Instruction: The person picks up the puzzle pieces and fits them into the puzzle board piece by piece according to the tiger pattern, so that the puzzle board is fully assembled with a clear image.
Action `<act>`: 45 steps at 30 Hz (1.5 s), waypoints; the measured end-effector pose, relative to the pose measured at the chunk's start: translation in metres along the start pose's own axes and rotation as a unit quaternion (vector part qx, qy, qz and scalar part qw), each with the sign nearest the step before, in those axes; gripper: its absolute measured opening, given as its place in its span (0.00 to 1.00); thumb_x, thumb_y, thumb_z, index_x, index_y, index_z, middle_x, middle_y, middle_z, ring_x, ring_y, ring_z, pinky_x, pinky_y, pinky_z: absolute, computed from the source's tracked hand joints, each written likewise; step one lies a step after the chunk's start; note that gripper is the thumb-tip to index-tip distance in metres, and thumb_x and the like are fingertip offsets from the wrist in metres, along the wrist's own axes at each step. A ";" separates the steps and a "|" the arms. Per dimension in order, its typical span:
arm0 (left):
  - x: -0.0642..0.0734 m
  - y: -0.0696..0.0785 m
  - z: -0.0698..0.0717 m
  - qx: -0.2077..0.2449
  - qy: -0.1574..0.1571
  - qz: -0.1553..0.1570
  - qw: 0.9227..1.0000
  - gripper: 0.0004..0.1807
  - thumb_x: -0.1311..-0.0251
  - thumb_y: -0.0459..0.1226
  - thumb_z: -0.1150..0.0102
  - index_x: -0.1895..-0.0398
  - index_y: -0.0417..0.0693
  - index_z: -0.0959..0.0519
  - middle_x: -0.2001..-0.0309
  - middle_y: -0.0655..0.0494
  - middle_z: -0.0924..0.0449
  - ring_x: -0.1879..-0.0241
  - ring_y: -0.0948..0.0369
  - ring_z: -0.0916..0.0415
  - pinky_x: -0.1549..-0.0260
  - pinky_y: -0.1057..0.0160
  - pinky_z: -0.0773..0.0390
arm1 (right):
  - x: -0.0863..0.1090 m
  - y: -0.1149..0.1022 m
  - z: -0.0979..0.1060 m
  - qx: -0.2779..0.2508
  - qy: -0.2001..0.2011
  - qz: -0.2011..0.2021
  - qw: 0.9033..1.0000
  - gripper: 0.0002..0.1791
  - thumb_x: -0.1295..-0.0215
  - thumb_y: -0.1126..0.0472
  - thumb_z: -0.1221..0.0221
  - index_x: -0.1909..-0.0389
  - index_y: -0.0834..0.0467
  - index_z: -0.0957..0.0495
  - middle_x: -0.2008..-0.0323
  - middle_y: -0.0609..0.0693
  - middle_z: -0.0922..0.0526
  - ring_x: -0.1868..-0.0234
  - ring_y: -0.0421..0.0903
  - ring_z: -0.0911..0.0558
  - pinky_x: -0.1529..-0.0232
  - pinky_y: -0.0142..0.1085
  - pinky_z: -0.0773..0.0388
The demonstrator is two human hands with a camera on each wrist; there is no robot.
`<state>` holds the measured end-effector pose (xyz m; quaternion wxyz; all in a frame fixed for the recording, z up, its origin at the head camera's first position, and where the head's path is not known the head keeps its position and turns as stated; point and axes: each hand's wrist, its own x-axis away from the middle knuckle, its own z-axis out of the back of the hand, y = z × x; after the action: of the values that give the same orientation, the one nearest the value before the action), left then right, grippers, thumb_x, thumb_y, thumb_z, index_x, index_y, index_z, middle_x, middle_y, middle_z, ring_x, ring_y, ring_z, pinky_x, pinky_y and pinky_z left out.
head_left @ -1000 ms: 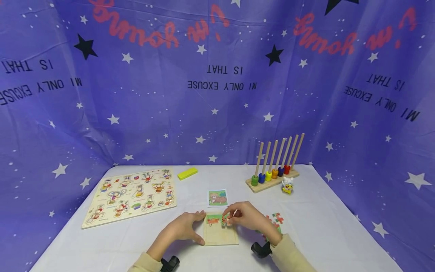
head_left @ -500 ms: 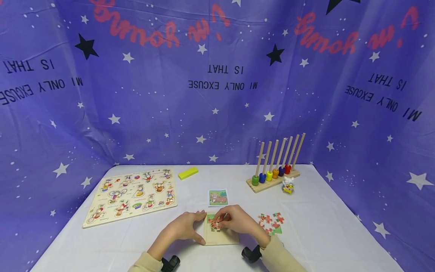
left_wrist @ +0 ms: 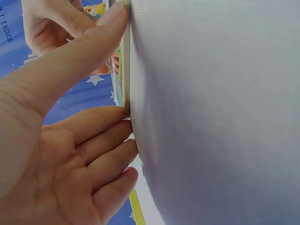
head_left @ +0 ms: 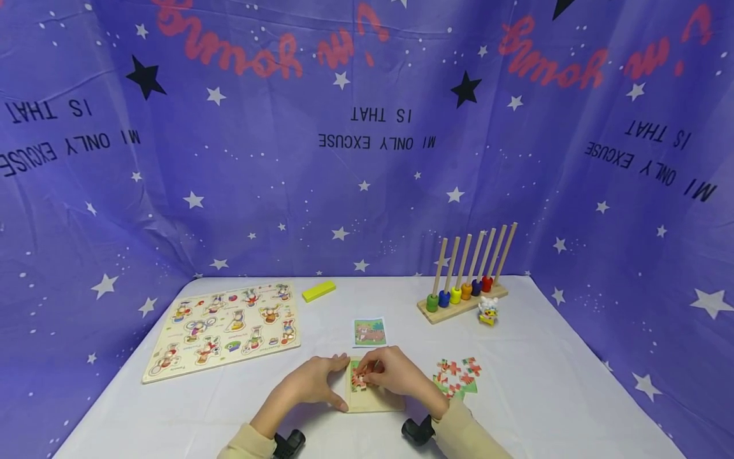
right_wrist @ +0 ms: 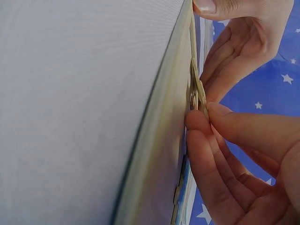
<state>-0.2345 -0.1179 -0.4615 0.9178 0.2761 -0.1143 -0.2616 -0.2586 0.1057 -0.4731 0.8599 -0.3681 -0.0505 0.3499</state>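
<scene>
A shallow wooden puzzle tray (head_left: pixel 375 403) lies on the white cloth. My left hand (head_left: pixel 312 382) steadies its left side, with the thumb at the near corner and fairly straight fingers along the far corner. Over the tray's upper left part, my right hand (head_left: pixel 395 373) pinches an orange, striped jigsaw piece (head_left: pixel 358 380) between thumb and fingers. The right wrist view shows that jigsaw piece (right_wrist: pixel 200 89) edge-on, tilted against the tray. The right hand partly covers the pieces in the tray's top row.
Loose jigsaw pieces (head_left: pixel 453 386) lie to the right. Behind the tray is a picture card (head_left: pixel 369 332). A wooden peg puzzle board (head_left: pixel 229 328) lies at left, a yellow block (head_left: pixel 318 291) at the back. A bead stand (head_left: pixel 459 307) and small figurine (head_left: pixel 488 311) stand back right.
My right hand has moved left across the tray with the jigsaw piece, from the top middle to the left side, and tilted it there. The left hand keeps its place.
</scene>
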 end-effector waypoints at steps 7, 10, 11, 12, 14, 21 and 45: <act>0.001 0.000 0.000 0.005 0.000 0.001 1.000 0.51 0.65 0.50 0.22 0.35 0.38 0.30 0.33 0.44 0.33 0.35 0.44 0.36 0.36 0.44 0.37 | 0.000 -0.002 0.001 0.004 -0.005 -0.005 1.000 0.07 0.44 0.67 0.32 0.64 0.57 0.15 0.74 0.40 0.18 0.81 0.31 0.27 0.79 0.24 0.26; 0.001 0.001 0.000 0.006 0.000 0.001 1.000 0.51 0.65 0.50 0.22 0.35 0.38 0.30 0.33 0.44 0.33 0.34 0.44 0.36 0.36 0.43 0.38 | 0.000 -0.002 0.001 0.005 -0.013 -0.010 1.000 0.10 0.47 0.66 0.30 0.63 0.57 0.15 0.72 0.40 0.17 0.79 0.32 0.25 0.76 0.25 0.24; 0.001 0.001 0.000 0.006 0.000 0.001 1.000 0.51 0.66 0.50 0.22 0.35 0.38 0.30 0.33 0.44 0.33 0.34 0.44 0.36 0.36 0.43 0.38 | 0.000 -0.002 0.002 0.004 -0.016 -0.012 1.000 0.11 0.49 0.66 0.29 0.63 0.57 0.15 0.71 0.40 0.17 0.78 0.32 0.25 0.75 0.25 0.24; 0.001 0.001 0.000 0.005 0.001 0.001 1.000 0.51 0.66 0.50 0.22 0.35 0.38 0.30 0.33 0.44 0.33 0.34 0.44 0.36 0.36 0.43 0.38 | 0.000 -0.002 0.002 0.003 -0.018 -0.014 1.000 0.12 0.49 0.67 0.28 0.63 0.57 0.15 0.71 0.40 0.17 0.77 0.32 0.24 0.75 0.25 0.23; 0.001 0.001 0.000 0.003 0.001 0.001 1.000 0.51 0.66 0.50 0.22 0.35 0.38 0.30 0.33 0.45 0.33 0.34 0.44 0.36 0.35 0.43 0.38 | -0.001 -0.002 0.002 0.003 -0.022 -0.016 1.000 0.13 0.50 0.68 0.28 0.62 0.58 0.15 0.70 0.40 0.17 0.77 0.32 0.24 0.74 0.25 0.23; 0.001 0.002 0.001 0.003 0.002 0.000 1.000 0.50 0.65 0.49 0.22 0.36 0.38 0.30 0.34 0.44 0.33 0.35 0.43 0.36 0.36 0.42 0.38 | 0.000 -0.006 0.003 0.014 -0.015 -0.021 1.000 0.13 0.52 0.68 0.28 0.63 0.60 0.15 0.74 0.43 0.18 0.78 0.32 0.26 0.76 0.25 0.25; 0.001 0.003 0.002 0.004 0.001 0.004 1.000 0.50 0.66 0.49 0.22 0.36 0.38 0.30 0.34 0.45 0.32 0.35 0.44 0.36 0.36 0.43 0.37 | -0.001 -0.006 0.002 0.049 -0.023 -0.008 0.999 0.11 0.51 0.65 0.27 0.64 0.56 0.14 0.72 0.41 0.20 0.75 0.35 0.26 0.74 0.24 0.27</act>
<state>-0.2334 -0.1167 -0.4579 0.9179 0.2798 -0.1154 -0.2568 -0.2566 0.1030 -0.4676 0.8783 -0.3169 -0.0558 0.3536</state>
